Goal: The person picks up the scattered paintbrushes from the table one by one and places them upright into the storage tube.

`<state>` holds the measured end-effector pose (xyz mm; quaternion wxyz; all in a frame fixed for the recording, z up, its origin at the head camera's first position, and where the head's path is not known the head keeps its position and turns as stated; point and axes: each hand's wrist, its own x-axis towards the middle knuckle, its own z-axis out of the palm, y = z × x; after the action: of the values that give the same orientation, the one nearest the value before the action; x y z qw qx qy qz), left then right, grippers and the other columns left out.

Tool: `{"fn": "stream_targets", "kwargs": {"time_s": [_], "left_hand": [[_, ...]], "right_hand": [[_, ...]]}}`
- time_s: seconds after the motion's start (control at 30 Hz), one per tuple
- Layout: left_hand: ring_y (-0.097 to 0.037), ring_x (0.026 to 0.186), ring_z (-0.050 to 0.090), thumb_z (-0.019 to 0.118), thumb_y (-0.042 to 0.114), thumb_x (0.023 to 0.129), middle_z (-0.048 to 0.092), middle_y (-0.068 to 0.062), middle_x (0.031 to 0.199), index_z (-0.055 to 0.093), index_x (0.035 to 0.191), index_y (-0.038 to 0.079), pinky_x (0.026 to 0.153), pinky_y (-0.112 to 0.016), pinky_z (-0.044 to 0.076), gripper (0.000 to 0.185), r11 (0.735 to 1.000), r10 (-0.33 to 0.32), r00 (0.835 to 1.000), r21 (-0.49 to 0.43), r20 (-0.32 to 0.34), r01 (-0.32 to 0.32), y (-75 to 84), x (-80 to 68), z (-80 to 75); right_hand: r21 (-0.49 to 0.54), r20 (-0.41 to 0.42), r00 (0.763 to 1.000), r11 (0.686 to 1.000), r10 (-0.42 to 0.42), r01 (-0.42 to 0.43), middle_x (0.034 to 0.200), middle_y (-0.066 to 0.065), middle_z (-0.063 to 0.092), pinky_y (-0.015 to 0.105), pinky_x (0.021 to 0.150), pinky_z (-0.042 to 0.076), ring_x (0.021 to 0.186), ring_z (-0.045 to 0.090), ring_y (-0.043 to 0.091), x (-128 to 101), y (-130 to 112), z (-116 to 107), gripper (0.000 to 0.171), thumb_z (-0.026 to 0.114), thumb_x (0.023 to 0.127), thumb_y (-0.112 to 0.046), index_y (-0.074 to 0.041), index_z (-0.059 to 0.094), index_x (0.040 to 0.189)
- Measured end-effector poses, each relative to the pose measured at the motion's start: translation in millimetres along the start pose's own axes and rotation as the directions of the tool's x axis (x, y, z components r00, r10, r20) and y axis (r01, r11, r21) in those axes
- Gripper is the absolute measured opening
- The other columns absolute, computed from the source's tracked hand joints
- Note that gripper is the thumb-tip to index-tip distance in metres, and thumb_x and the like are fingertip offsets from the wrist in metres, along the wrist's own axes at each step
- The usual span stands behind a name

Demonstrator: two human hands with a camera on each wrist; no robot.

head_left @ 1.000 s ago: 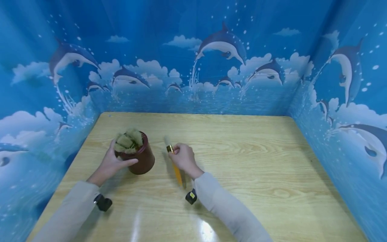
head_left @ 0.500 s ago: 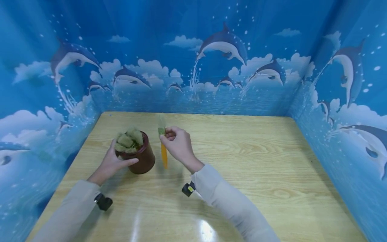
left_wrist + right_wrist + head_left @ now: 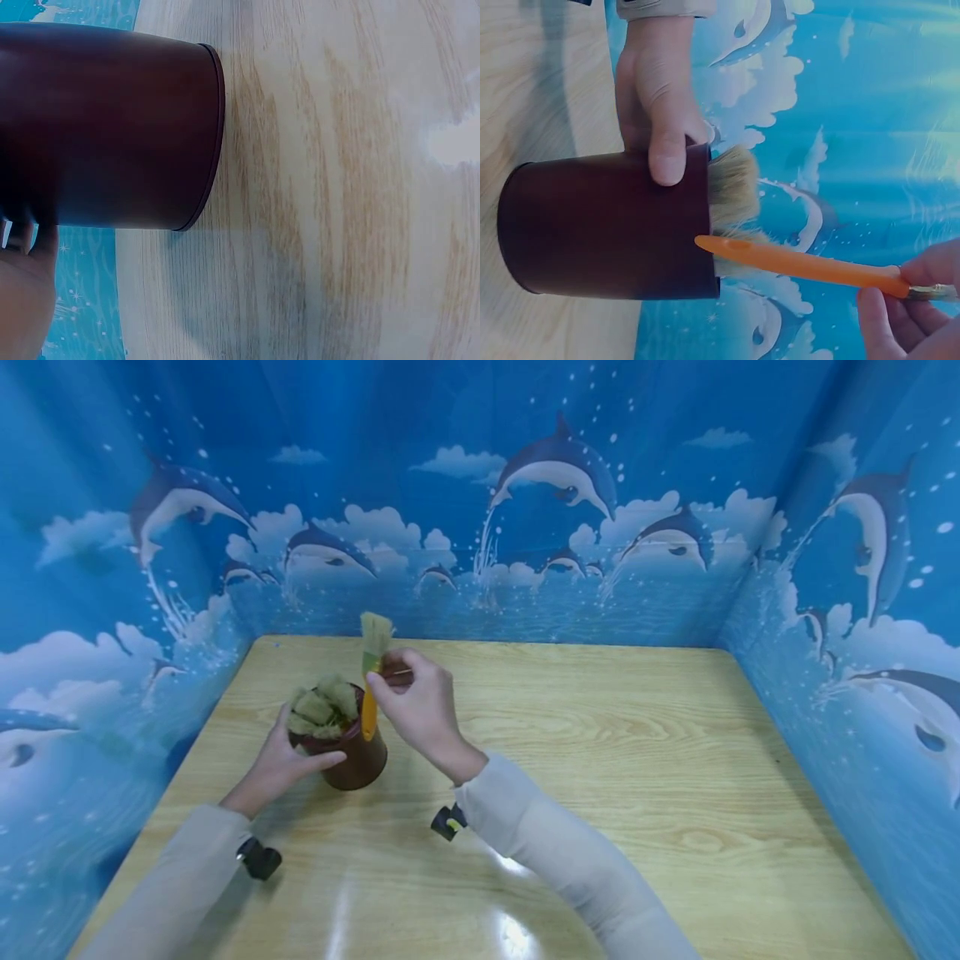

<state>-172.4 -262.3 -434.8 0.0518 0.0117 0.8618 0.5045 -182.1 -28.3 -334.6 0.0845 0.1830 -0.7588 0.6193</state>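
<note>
A dark red cup (image 3: 352, 758) stands on the wooden table (image 3: 600, 752), with several brushes standing in it, bristles (image 3: 322, 706) up. My left hand (image 3: 281, 760) grips the cup's side; its thumb (image 3: 667, 161) lies over the rim of the cup (image 3: 607, 225). My right hand (image 3: 416, 697) pinches a paintbrush (image 3: 370, 681) near its metal collar, bristles up, orange handle (image 3: 802, 262) pointing down. The handle's tip is at the cup's rim, beside the bristles (image 3: 731, 187). The left wrist view shows the cup (image 3: 112, 127) close up.
Blue walls printed with dolphins (image 3: 555, 468) enclose the table on three sides. A bright glare patch (image 3: 510, 935) lies on the wood near the front edge. Small dark wrist devices (image 3: 258, 860) hang under both sleeves.
My right hand has lifted the paintbrush off the table, turned it upright and carried it left to the cup's rim. The left hand has stayed on the cup.
</note>
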Motion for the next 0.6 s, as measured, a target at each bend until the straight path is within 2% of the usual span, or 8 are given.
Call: {"fn": "stream_targets", "kwargs": {"time_s": [0.3,0.6], "left_hand": [[-0.044,0.141,0.015,0.079,0.033,0.079,0.01,-0.023,0.157,-0.011,0.154,0.015,0.109,-0.065,0.019,0.119,1.0,0.01,1.0,0.019,-0.014,-0.01,-0.4,0.8,-0.7],[-0.043,0.141,0.016,0.079,0.033,0.08,0.01,-0.021,0.157,-0.012,0.154,0.016,0.109,-0.064,0.02,0.118,1.0,0.014,1.0,0.0,-0.003,-0.014,1.2,-1.4,-0.2]], "right_hand": [[0.01,-0.016,0.997,0.997,-0.074,0.075,0.098,0.009,0.07,0.016,0.074,0.054,0.085,0.067,0.009,1.6,-6.6,10.7,0.023,0.066,0.091,-0.015,-0.002,0.065,0.11],[-0.035,0.035,0.999,0.999,-0.029,0.03,0.098,0.007,0.07,0.012,0.072,0.052,0.083,0.066,0.006,-3.1,3.7,23.3,0.021,0.066,0.092,-0.016,-0.005,0.067,0.11]]}}
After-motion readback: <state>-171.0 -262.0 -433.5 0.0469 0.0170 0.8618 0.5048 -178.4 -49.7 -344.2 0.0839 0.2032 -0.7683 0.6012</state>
